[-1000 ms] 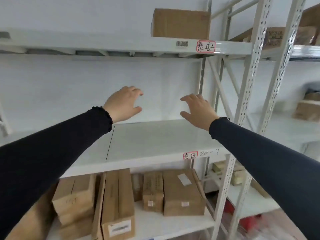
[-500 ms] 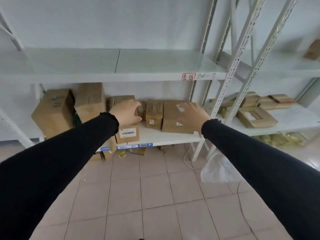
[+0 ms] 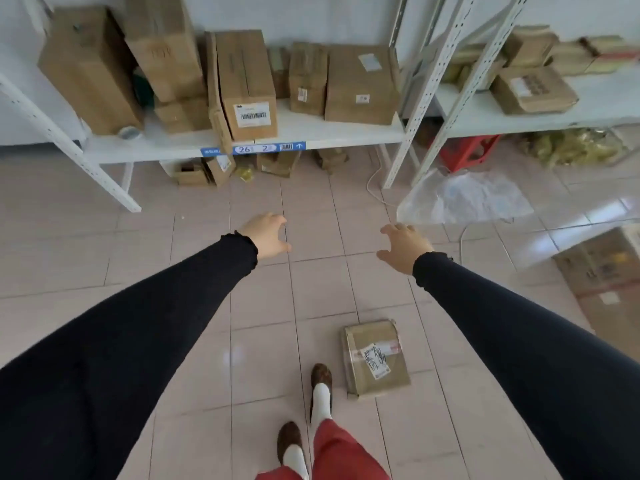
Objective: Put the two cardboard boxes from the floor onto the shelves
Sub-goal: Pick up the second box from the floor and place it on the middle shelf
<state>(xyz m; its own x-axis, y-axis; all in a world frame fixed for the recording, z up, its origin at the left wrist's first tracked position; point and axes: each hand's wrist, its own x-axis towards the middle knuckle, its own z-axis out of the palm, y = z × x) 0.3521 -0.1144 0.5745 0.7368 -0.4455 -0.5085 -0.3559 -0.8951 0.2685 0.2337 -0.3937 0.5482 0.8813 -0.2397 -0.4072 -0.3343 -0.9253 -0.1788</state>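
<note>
Small flat cardboard box lies on the tiled floor, just right of the forward foot, label side up. Its long axis runs roughly away from the person, slightly tilted. White label on top carries handwritten characters; I can't read them reliably.

Second box, larger, sits at the right edge of view, partly cut off and blurred. Pale sticker on it, illegible.

Left hand and right hand are both empty, fingers spread and loosely curled, held out over bare tiles well ahead of the small box. That box is below and back toward the body from both hands, on the right side, so the right hand is nearer. My read: the next move is a bend down and a pull-back of the arms; grabbing across the short sides looks easiest.

Bottom shelf ahead is crowded with cartons. Blue edge tag reads "26" and "2" plus a barcode. Upright carton has a barcode label, text too small to read. Clear plastic bag lies on the floor by the shelf uprights.
</note>
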